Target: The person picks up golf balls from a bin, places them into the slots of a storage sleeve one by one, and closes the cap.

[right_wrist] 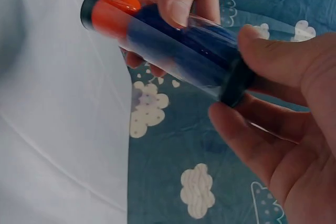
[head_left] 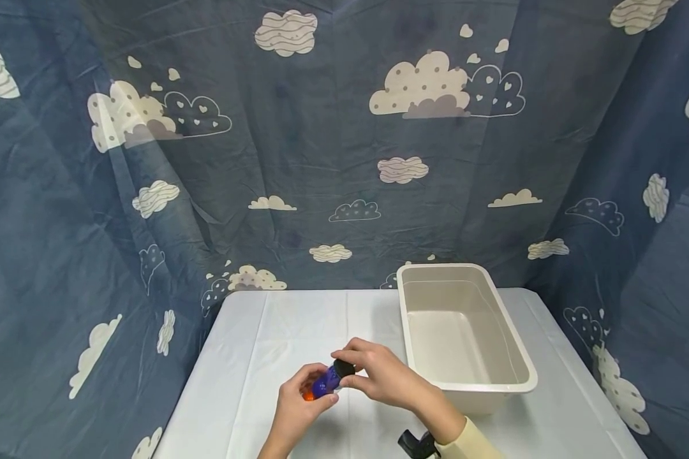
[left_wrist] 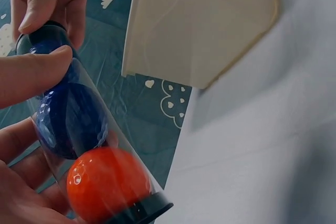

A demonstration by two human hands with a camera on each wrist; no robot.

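Note:
A clear tube point(head_left: 325, 382) with black ends is held between both hands above the table, tilted in the head view. Inside it, an orange ball point(left_wrist: 107, 184) lies by one end, with shiny blue balls point(left_wrist: 71, 119) stacked behind it. My left hand point(head_left: 296, 403) grips the tube around its middle, the thumb across the clear wall. At the opposite end from the orange ball, my right hand point(head_left: 387, 377) pinches the black cap point(right_wrist: 236, 83) between thumb and fingers. The cap still sits on the tube's end.
An off-white plastic bin point(head_left: 453, 344) stands at the right of the table, just beyond my right forearm. White cloth covers the table point(head_left: 298, 325). Dark blue curtains point(head_left: 321, 140) with cloud prints hang behind and on both sides. A black device point(head_left: 416, 444) sits by the right wrist.

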